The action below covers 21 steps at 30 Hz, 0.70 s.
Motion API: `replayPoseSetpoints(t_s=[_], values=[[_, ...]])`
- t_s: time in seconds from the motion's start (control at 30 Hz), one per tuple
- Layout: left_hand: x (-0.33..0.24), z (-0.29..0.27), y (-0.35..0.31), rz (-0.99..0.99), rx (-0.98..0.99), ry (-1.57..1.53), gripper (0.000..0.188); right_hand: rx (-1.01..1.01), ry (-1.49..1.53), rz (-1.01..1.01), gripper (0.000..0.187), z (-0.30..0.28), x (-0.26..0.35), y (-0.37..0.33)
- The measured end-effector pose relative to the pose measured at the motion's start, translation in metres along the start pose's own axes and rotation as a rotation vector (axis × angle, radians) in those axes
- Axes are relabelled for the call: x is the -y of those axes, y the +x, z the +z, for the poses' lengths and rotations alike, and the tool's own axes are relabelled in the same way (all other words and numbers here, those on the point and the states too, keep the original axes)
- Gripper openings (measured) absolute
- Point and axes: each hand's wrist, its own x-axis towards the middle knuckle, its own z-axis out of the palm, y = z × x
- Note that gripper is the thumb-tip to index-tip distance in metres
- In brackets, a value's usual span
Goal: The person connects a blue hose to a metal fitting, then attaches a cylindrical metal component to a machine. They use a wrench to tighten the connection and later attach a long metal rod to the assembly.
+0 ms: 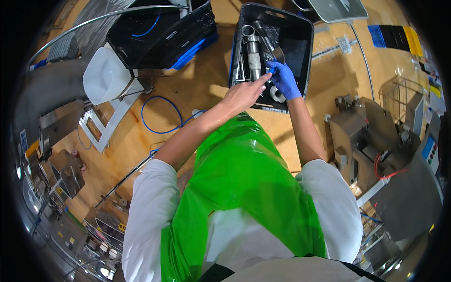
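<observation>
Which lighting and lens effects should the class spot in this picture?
Head view: fisheye vignetting blackens the corners, and fine detail smears near the right rim; head view again: pale glare streaks the shiny green plastic apron; also head view: shadow darkens the tan floor right of the black rectangular plastic crate.

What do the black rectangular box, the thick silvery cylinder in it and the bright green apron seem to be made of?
Black rectangular box: probably moulded plastic, judging by its rounded corners and dull sheen.
Thick silvery cylinder: likely metal, smooth, with bright streaks along its length.
Bright green apron: perhaps plastic or coated cloth, glossy, with sharp highlights on its folds.
</observation>
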Motion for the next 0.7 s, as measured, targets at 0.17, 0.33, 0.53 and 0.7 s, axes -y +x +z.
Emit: replayPoseSetpoints(t_s=[0.17,0.33,0.53,0.7], values=[[-0.034,0.035,-0.02,0.198,0.289,-0.044,0.05,-0.246,0.139,0.08,0.008,-0.06,-0.018,-0.078],[-0.094,0.041,-0.048,0.314,0.672,-0.054,0.055,-0.264,0.418,0.02,0.008,-0.131,-0.034,-0.187],[-0.068,0.052,-0.1,0.264,1.06,-0.235,0.053,-0.38,0.564,-0.09,0.025,-0.177,-0.084,-0.348],[0.025,0.054,-0.126,0.1,1.105,-0.316,0.039,-0.562,0.588,-0.185,0.03,-0.209,-0.135,-0.479]])
